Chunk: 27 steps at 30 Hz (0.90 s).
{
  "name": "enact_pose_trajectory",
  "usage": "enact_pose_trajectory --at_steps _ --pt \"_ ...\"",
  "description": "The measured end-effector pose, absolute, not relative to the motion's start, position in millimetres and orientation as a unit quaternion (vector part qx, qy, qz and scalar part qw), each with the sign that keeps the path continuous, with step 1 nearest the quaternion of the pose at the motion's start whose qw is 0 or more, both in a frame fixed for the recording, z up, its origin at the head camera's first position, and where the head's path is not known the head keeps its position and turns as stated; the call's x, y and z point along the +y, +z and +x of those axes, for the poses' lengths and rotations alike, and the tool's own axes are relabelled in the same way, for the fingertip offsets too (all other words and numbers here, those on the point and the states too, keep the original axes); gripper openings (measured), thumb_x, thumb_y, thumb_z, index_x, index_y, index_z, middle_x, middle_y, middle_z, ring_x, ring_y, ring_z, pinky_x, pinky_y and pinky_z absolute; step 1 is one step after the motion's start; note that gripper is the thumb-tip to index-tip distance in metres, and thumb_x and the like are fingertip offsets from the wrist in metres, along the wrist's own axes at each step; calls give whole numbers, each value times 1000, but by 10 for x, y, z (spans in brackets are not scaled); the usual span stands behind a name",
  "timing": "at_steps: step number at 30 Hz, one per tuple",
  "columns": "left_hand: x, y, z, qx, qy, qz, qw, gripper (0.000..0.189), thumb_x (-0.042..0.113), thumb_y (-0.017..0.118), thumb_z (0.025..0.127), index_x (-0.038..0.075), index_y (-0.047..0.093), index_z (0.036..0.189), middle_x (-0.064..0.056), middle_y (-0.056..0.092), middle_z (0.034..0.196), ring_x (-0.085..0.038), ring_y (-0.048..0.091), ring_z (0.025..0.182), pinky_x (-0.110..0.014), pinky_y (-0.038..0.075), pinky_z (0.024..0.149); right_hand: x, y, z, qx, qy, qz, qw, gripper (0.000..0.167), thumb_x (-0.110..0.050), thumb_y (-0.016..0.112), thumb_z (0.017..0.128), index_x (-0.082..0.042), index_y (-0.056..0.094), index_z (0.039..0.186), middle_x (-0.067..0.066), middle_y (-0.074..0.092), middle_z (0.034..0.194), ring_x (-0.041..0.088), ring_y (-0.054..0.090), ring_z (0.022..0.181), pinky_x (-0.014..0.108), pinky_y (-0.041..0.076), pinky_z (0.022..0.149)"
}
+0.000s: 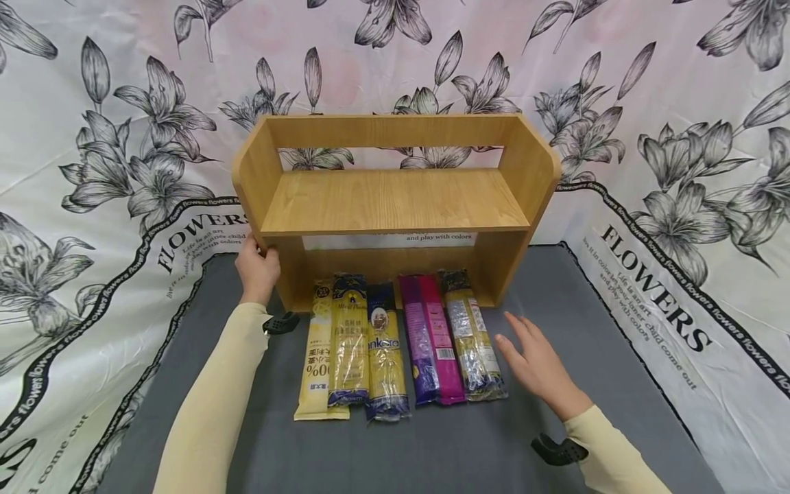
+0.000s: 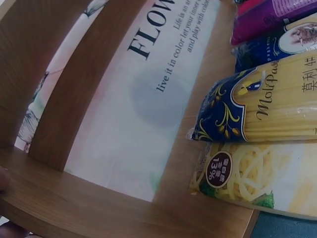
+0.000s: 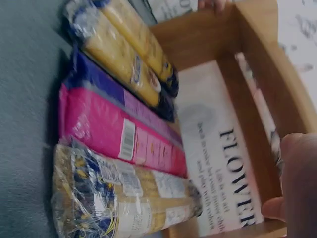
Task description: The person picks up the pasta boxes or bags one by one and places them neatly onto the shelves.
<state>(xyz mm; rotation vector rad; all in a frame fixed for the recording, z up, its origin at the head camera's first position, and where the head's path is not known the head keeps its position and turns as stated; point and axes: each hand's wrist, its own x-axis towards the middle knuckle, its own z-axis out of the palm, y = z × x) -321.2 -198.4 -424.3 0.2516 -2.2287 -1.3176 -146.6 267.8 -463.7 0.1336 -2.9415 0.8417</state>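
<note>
A wooden two-tier shelf stands at the back of the grey table. My left hand grips the edge of its left side panel, thumb at the front. Several pasta packs lie in a row, far ends in the lower tier: a pale yellow pack, a yellow-and-blue spaghetti pack, another blue-topped spaghetti pack, a purple-and-pink pack and a clear-wrapped pasta pack. Right of the last one, my right hand hovers with fingers extended, holding nothing. In the left wrist view, only fingertips show at the edge.
The upper tier of the shelf is bare wood. Behind and beside it hangs a white flower-printed cloth. Grey table surface extends in front of the packs and on both sides.
</note>
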Motion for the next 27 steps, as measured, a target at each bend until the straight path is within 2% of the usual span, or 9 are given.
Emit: enact_pose_trajectory --at_steps 3,6,9,13,15,18,27 --pt "-1997 -4243 -3211 -827 -486 94 266 38 8 53 96 -1 60 132 -27 66 128 -44 67 113 -57 54 93 2686 -4730 -1675 -956 291 41 7 62 -30 50 107 4 34 155 38 35 155 57 37 140 71 35 110" --pt "-2005 -4246 -3212 -830 -482 96 264 36 8 53 96 -1 60 130 -27 66 128 -44 67 113 -56 54 94 2686 -4837 -1871 -950 308 39 -32 61 -25 56 104 3 36 154 35 42 153 54 51 130 65 46 102" --pt "-1994 -4241 -3212 -834 -476 97 262 35 8 53 97 -3 60 129 -28 66 127 -44 67 113 -57 54 94 2689 -4941 -2032 -940 333 34 -71 62 -22 60 100 2 38 153 35 45 150 53 56 125 61 51 96" --pt "-1969 -4227 -3204 -838 -474 96 252 35 7 52 97 -3 59 130 -28 66 129 -44 67 115 -57 54 95 2703 -5061 -2163 -923 366 27 -119 67 -18 66 95 1 39 153 38 46 147 54 49 132 61 50 99" --pt "-1963 -4227 -3205 -837 -478 94 249 35 7 52 97 -3 59 130 -27 66 130 -44 67 116 -56 54 96 2714 -5109 -2203 -917 375 28 -132 70 -16 69 91 0 40 153 39 47 145 53 50 131 59 50 97" --pt "-1962 -4223 -3204 -833 -484 91 251 36 7 53 96 -2 60 130 -27 66 130 -43 67 115 -56 54 96 2731 -5168 -2250 -914 379 41 -135 73 -13 73 88 -1 42 152 38 47 145 53 50 130 57 51 95" --pt "-2000 -4238 -3208 -830 -491 92 248 36 7 54 98 -2 58 133 -27 65 132 -43 66 116 -57 54 95 2694 -5207 -2324 -919 362 70 -139 76 -8 77 86 -4 42 153 33 43 152 57 41 137 60 51 95"
